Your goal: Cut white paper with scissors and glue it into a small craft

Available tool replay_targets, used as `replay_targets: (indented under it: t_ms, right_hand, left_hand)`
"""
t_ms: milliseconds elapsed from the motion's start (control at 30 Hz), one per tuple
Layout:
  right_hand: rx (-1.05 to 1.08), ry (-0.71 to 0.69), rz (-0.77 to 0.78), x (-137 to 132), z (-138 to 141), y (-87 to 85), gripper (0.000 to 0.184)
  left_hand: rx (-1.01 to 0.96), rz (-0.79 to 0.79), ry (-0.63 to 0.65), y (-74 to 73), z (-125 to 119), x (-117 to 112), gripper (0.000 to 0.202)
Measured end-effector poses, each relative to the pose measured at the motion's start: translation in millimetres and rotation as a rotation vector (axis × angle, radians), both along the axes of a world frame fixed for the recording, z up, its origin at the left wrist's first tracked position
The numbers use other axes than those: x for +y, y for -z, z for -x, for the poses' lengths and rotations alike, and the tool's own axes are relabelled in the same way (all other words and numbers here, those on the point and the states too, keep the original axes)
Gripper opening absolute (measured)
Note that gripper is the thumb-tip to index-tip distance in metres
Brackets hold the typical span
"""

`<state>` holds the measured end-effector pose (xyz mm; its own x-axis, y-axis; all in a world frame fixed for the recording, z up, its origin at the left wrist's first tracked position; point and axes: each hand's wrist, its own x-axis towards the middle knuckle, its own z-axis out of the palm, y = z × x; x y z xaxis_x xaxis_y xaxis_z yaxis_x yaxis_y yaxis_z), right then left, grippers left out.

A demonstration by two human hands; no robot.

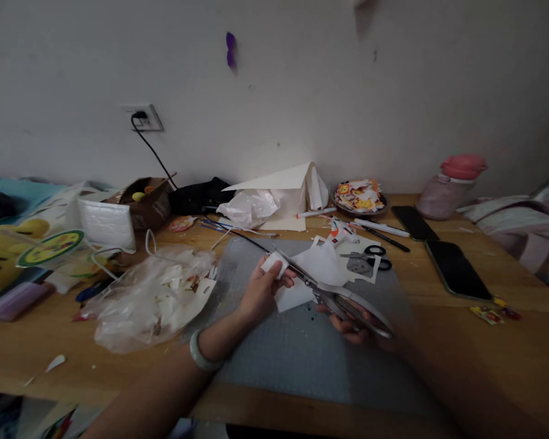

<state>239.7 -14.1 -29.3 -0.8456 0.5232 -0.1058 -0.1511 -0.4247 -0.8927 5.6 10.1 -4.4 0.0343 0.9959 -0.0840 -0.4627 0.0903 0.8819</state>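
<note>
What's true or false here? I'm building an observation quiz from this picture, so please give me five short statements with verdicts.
1. The right hand holds the large scissors. True.
2. The left hand holds a marker. False: it holds a small white piece.
3. A bowl near the wall holds colourful cutouts. True.
4. Only one phone lies on the table. False: there are two, the rear phone and the front phone.
5. The pink-lidded bottle lies on its side. False: it stands upright.
</note>
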Motion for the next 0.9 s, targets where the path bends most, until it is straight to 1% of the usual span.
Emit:
replay_targets:
  t_ms: [167, 467, 633, 800, 867, 900]
  right_hand:
    - [-0.057, 0.003, 0.016, 0, -2, -2.4, 0.066]
    - [0.032, -0.034, -0.011, 3, -1, 6.8, 0.064]
    - [0.015, -0.008, -0.028, 2, -2, 11.7, 0.065]
    - [-0.043, -0.001, -0.041, 2, -2, 8.7, 0.068]
    - [-0.037, -0.009, -0.048, 3, -2, 8.5, 0.067]
    - [-0.030, -0.034, -0.078, 4, -2, 9.3, 0.067]
  left_hand:
    - [-0.008, -0.032, -0.026, 0.9, 2, 2, 0.035]
    - [0.017, -0.026, -0.034, -2.0, 1, 2, 0.035]
    - [0.012, -0.024, -0.002, -1.5, 1, 1, 0.034]
    - [0.022, -0.014, 0.026, 0.2, 0, -1, 0.027]
    - [0.022, -0.009, 0.022, 0.2, -1, -1, 0.027]
    - [0.022, -0.006, 0.018, 0.2, -1, -2, 0.027]
